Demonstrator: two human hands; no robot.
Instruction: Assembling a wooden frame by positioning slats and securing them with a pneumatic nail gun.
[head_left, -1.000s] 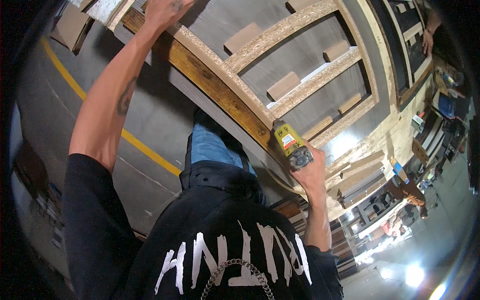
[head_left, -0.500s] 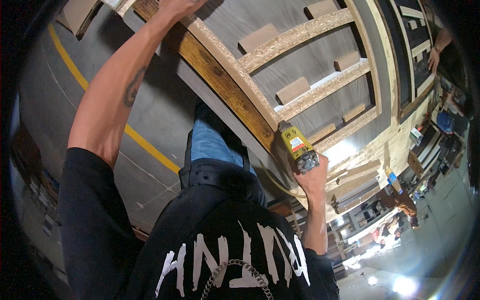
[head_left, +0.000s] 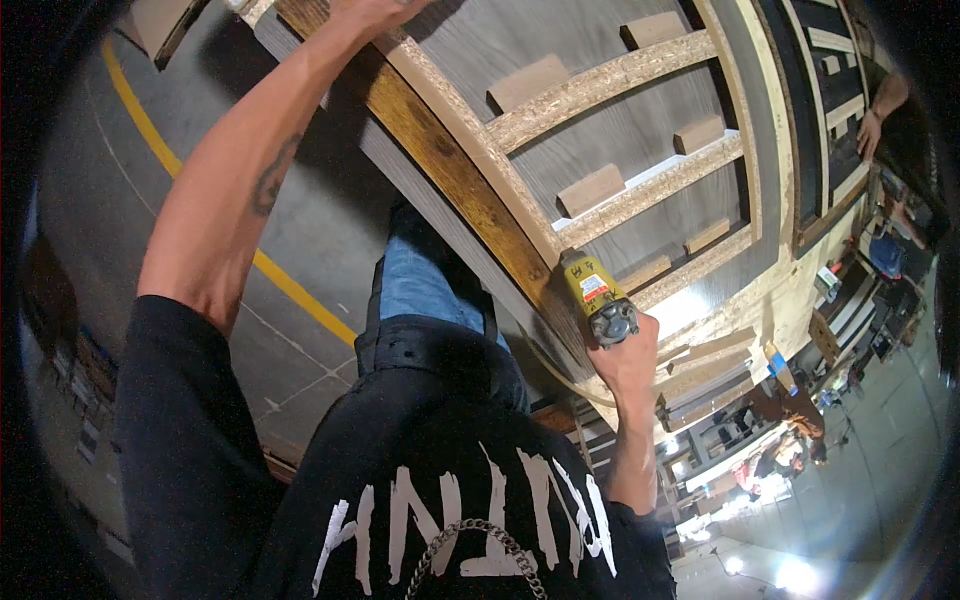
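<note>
My right hand [head_left: 630, 358] is closed round the handle of a yellow pneumatic nail gun [head_left: 592, 285]. The gun's nose points at the near rail of a wooden frame [head_left: 475, 155], close to where a particle-board crosspiece joins it; whether it touches is hidden. Toward the top edge of the picture, my left hand [head_left: 368, 14] lies by the same rail, farther along. Its fingers are mostly cut off by the picture's edge. Several small wood blocks [head_left: 590, 190] stand along the crosspieces, over a grey wood-grain panel [head_left: 590, 110].
A brown-stained board [head_left: 450, 165] runs along the near side of the frame. A pale hose [head_left: 550, 368] curves beneath my right hand. Loose wood strips [head_left: 710, 360] lie to the right. Another person's hand [head_left: 872, 130] rests by a second frame [head_left: 835, 110] at far right.
The frame and bench sit slightly farther right and lower in the picture. My right hand still grips the nail gun at nearly the same spot; my left hand stays by the rail.
</note>
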